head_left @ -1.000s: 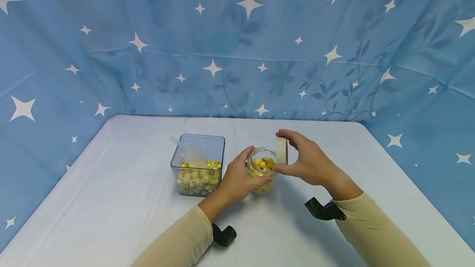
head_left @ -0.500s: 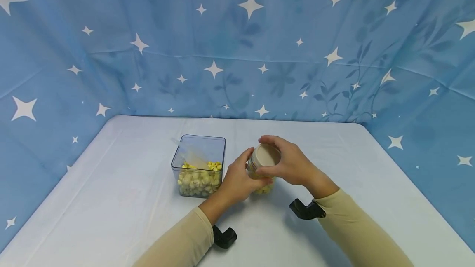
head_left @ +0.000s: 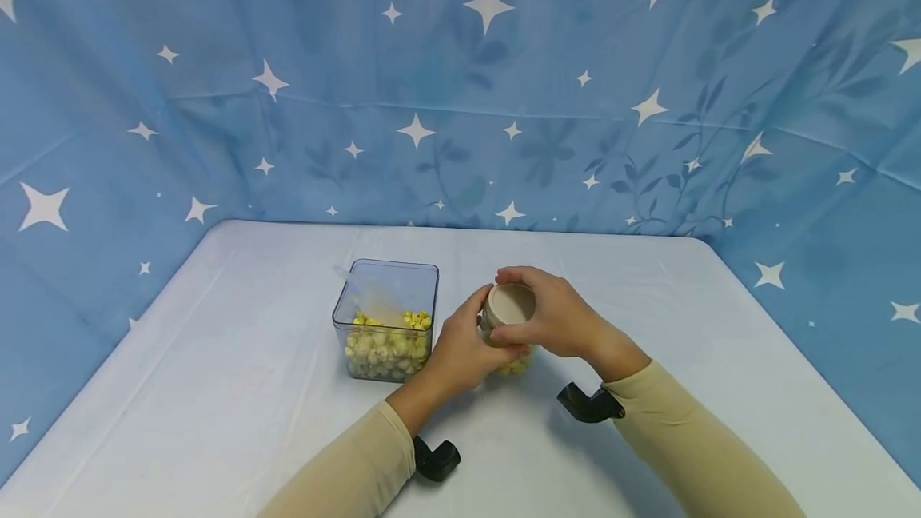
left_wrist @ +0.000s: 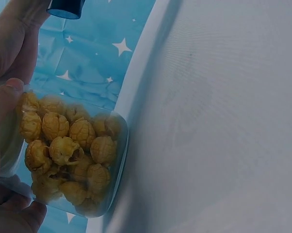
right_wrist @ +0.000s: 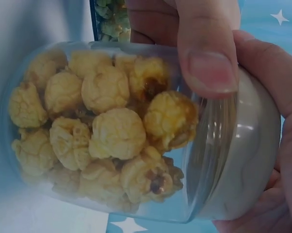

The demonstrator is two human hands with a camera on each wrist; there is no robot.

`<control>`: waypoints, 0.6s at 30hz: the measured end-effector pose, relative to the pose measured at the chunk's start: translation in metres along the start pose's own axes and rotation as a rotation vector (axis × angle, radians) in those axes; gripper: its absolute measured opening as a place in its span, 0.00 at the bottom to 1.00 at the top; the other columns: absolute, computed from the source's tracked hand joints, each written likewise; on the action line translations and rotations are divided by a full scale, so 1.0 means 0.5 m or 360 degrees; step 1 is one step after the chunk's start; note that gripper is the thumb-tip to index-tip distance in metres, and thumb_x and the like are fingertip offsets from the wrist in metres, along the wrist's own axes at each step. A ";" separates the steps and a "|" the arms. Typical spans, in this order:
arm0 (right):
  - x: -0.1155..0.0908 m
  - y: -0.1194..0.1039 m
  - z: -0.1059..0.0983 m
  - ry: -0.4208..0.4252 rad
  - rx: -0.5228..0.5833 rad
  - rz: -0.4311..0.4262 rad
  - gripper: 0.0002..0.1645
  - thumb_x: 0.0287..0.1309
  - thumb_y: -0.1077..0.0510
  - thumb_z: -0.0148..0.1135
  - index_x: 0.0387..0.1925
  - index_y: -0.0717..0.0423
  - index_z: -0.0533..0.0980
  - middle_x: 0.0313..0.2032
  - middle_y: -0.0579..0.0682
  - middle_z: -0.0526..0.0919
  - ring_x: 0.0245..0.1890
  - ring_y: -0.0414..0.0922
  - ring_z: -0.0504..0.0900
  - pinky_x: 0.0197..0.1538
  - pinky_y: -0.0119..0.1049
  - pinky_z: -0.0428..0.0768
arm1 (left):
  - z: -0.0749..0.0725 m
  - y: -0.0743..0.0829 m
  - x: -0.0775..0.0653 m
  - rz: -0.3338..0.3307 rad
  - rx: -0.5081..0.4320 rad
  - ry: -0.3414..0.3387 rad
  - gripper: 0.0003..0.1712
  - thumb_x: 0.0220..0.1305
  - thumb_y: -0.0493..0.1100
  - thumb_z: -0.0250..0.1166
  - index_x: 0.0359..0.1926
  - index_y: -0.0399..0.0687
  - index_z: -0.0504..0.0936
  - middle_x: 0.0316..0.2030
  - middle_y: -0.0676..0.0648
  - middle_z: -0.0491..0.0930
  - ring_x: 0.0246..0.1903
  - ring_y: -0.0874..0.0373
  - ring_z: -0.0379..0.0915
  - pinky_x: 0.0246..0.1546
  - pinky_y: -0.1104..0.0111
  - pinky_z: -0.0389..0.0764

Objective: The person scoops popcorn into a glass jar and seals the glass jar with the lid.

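A clear jar (right_wrist: 97, 126) of yellow popcorn stands on the table, its mouth covered by a cream lid (head_left: 512, 304). Around the jar's upper part my left hand (head_left: 464, 342) curls, thumb in front and fingers behind. From the right, my right hand (head_left: 557, 314) grips the lid by its rim between thumb and fingers. In the right wrist view the lid sits over the jar's neck, and the left thumb (right_wrist: 211, 68) presses the glass just below it. Whether the lid is threaded on cannot be told.
Left of the jar stands a clear square container (head_left: 388, 350) part filled with popcorn, with a translucent scoop (head_left: 377, 302) in it. A white-covered table (head_left: 216, 390) lies beneath, and a blue star-patterned curtain (head_left: 374, 62) hangs behind its far edge.
My right hand has moved left with the lid, bringing it from upright beside the jar to flat over its mouth. My left hand keeps its hold on the jar.
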State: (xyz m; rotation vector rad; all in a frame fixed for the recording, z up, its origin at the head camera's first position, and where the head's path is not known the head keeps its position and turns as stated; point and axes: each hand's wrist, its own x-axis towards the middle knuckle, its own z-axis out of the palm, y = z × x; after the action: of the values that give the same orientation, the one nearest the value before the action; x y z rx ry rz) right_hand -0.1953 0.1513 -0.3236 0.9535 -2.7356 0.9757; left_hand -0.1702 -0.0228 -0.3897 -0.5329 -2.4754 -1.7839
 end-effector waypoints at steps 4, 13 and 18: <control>0.001 0.000 0.004 0.0048 -0.0031 0.0000 0.45 0.44 0.49 0.82 0.61 0.63 0.74 0.57 0.54 0.79 0.50 0.50 0.78 0.47 0.46 0.79 | -0.001 0.001 0.001 -0.0006 0.0003 0.0008 0.52 0.53 0.53 0.79 0.75 0.52 0.62 0.58 0.48 0.75 0.53 0.54 0.73 0.50 0.56 0.77; -0.013 0.015 0.005 0.0050 0.0064 0.0001 0.49 0.50 0.46 0.79 0.69 0.60 0.68 0.64 0.56 0.74 0.53 0.52 0.78 0.49 0.49 0.78 | -0.001 -0.002 0.000 0.0036 0.0036 0.0011 0.51 0.54 0.51 0.78 0.74 0.48 0.62 0.61 0.48 0.74 0.56 0.53 0.73 0.52 0.55 0.76; -0.035 0.040 -0.010 -0.0019 0.0294 -0.0029 0.45 0.57 0.55 0.71 0.72 0.64 0.62 0.68 0.60 0.68 0.63 0.57 0.71 0.61 0.58 0.70 | 0.001 -0.002 0.000 0.0034 0.0071 0.0021 0.54 0.53 0.52 0.79 0.75 0.45 0.61 0.65 0.47 0.71 0.61 0.51 0.70 0.58 0.51 0.72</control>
State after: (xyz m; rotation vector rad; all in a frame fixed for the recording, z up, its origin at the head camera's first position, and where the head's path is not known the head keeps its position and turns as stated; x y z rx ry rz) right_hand -0.1935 0.1759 -0.3355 1.0120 -2.6776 1.2406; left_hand -0.1705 -0.0227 -0.3907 -0.5411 -2.4845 -1.7150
